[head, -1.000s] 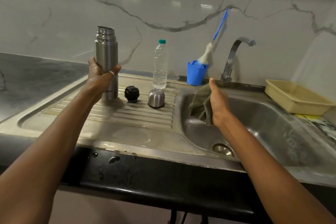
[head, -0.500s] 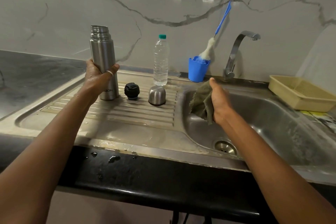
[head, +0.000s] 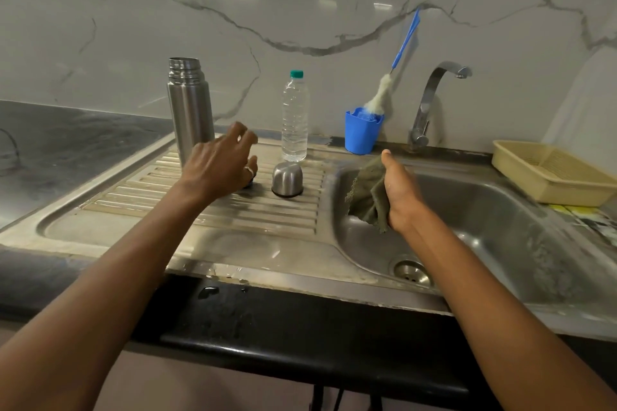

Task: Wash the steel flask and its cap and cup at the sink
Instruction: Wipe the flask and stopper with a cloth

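Crowded rear, open front
The flask (head: 190, 110), left hand (head: 220, 165), cup (head: 287, 178) and water bottle (head: 294, 120) crowd the rear of the drainboard (head: 167, 207), leaving narrow gaps; its front ribs offer passage. The right hand (head: 399, 197) and cloth (head: 367, 193) block the left corner of the basin (head: 484, 227).

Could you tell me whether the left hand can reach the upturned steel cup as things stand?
Probably yes: the left hand hovers open just beside the steel cup, nothing stands between them, and the water bottle is behind it.
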`<state>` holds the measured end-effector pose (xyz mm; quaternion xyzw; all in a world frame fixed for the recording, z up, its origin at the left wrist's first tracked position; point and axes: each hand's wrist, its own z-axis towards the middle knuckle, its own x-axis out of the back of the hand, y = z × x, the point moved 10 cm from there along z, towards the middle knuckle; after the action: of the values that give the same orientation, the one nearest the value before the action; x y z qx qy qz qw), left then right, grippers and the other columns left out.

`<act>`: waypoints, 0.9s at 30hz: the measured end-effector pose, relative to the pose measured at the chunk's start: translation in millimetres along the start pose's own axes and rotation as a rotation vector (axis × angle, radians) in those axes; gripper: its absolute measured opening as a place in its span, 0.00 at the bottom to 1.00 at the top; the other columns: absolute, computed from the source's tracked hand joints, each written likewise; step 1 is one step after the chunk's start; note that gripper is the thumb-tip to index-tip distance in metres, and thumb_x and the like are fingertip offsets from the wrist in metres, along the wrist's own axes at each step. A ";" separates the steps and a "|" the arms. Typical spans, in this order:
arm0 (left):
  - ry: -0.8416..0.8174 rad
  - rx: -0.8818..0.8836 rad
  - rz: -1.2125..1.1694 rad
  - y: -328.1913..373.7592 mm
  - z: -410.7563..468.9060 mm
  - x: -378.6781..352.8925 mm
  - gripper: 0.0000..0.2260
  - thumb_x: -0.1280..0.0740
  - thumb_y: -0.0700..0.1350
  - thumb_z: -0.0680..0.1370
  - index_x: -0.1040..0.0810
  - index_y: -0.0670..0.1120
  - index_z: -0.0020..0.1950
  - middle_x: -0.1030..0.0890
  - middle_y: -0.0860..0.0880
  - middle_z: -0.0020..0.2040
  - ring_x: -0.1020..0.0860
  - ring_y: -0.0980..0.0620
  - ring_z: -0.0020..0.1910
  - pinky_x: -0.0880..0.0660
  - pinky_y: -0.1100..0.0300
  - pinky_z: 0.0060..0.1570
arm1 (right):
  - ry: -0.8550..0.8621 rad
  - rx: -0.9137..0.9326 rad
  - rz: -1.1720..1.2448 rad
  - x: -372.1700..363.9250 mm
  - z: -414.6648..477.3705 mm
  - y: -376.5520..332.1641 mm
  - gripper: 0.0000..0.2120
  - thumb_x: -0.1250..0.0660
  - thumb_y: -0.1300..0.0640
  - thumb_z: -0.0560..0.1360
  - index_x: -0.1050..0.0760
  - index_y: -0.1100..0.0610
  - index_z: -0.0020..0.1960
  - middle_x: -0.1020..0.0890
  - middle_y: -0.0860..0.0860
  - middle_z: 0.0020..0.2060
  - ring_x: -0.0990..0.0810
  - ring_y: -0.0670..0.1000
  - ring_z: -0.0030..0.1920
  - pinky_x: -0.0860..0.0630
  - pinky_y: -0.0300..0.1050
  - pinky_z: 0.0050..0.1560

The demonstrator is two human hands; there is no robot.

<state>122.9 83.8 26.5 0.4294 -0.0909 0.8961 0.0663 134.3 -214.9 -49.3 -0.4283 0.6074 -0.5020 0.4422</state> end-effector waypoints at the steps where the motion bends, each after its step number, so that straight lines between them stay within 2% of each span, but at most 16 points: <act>1: -0.106 0.039 0.030 -2.3 0.4 -10.9 0.18 0.36 0.52 0.80 0.28 0.47 0.68 0.27 0.47 0.67 0.18 0.38 0.53 0.22 0.45 0.44 | -0.004 -0.005 0.002 -0.7 0.9 0.8 0.22 0.39 0.42 0.83 0.19 0.60 0.47 0.13 0.58 0.39 0.14 0.57 0.40 0.17 0.55 0.50; 5: -0.394 0.149 0.053 -9.8 -1.0 -38.4 0.19 0.41 0.55 0.82 0.28 0.49 0.69 0.25 0.47 0.66 0.21 0.40 0.61 0.24 0.45 0.54 | -0.032 -0.050 0.022 -5.0 1.3 5.1 0.25 0.40 0.41 0.82 0.18 0.62 0.47 0.13 0.62 0.43 0.14 0.59 0.40 0.17 0.60 0.52; 8: -0.542 0.122 0.075 -7.7 -1.4 -48.0 0.16 0.35 0.56 0.80 0.25 0.50 0.65 0.24 0.47 0.61 0.22 0.43 0.59 0.23 0.47 0.53 | -0.032 -0.062 0.029 -4.8 2.6 6.5 0.25 0.41 0.41 0.83 0.18 0.61 0.46 0.13 0.61 0.43 0.15 0.58 0.39 0.17 0.59 0.51; 10: -0.529 0.158 0.085 -7.9 1.2 -43.1 0.14 0.33 0.52 0.80 0.24 0.48 0.63 0.24 0.46 0.60 0.21 0.42 0.58 0.24 0.48 0.52 | -0.032 -0.070 0.031 -2.9 2.9 7.2 0.25 0.42 0.41 0.84 0.18 0.60 0.47 0.13 0.60 0.43 0.15 0.57 0.39 0.17 0.57 0.51; 12: -0.413 0.196 0.099 -5.4 8.2 -27.3 0.15 0.31 0.52 0.79 0.24 0.47 0.63 0.24 0.44 0.60 0.21 0.40 0.57 0.23 0.47 0.51 | -0.026 -0.086 0.032 -0.1 2.7 8.2 0.25 0.43 0.41 0.84 0.18 0.61 0.46 0.13 0.60 0.42 0.15 0.57 0.39 0.17 0.57 0.51; 14: -0.261 0.219 0.048 4.6 17.9 -4.3 0.20 0.29 0.55 0.78 0.26 0.47 0.65 0.23 0.43 0.62 0.21 0.39 0.57 0.24 0.44 0.51 | -0.011 -0.093 0.039 3.1 1.9 7.0 0.26 0.43 0.42 0.84 0.19 0.61 0.46 0.13 0.59 0.39 0.15 0.57 0.37 0.17 0.56 0.48; 17: -0.116 0.292 -0.272 31.3 32.2 22.9 0.28 0.26 0.60 0.74 0.27 0.49 0.69 0.22 0.46 0.62 0.24 0.42 0.60 0.26 0.46 0.54 | -0.007 -0.113 0.087 3.9 4.3 5.2 0.27 0.44 0.39 0.83 0.19 0.62 0.55 0.13 0.61 0.45 0.13 0.61 0.46 0.16 0.60 0.51; 21: -0.099 0.466 -0.987 91.9 42.4 11.9 0.23 0.23 0.58 0.72 0.22 0.50 0.62 0.17 0.52 0.54 0.19 0.52 0.50 0.26 0.58 0.47 | -0.037 -0.174 0.158 8.7 2.4 1.1 0.26 0.46 0.39 0.84 0.20 0.59 0.60 0.13 0.60 0.50 0.14 0.60 0.52 0.17 0.57 0.53; 23: -0.132 0.505 -1.254 129.4 43.8 -7.5 0.19 0.23 0.55 0.73 0.21 0.50 0.59 0.15 0.49 0.53 0.16 0.51 0.48 0.20 0.55 0.46 | -0.028 -0.159 0.161 19.2 5.1 -6.8 0.24 0.45 0.41 0.84 0.20 0.60 0.58 0.13 0.59 0.48 0.14 0.59 0.49 0.17 0.56 0.53; 25: -0.163 0.568 -1.413 160.2 43.5 -29.2 0.15 0.24 0.53 0.75 0.20 0.49 0.57 0.15 0.45 0.54 0.15 0.49 0.48 0.17 0.50 0.50 | -0.028 -0.135 0.111 33.4 9.4 -17.7 0.24 0.43 0.42 0.84 0.19 0.60 0.54 0.14 0.59 0.45 0.14 0.58 0.45 0.18 0.57 0.54; 27: -0.204 0.629 -1.578 187.2 44.1 -49.7 0.13 0.27 0.52 0.78 0.19 0.45 0.57 0.17 0.38 0.56 0.17 0.47 0.46 0.17 0.47 0.54 | -0.026 -0.080 0.081 50.1 19.2 -29.6 0.23 0.41 0.42 0.83 0.18 0.61 0.55 0.14 0.60 0.48 0.14 0.60 0.48 0.18 0.59 0.56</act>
<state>150.3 -110.4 -5.1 0.4439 0.4818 0.5283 0.5400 142.9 -271.5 -27.3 -0.4271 0.6382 -0.4532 0.4526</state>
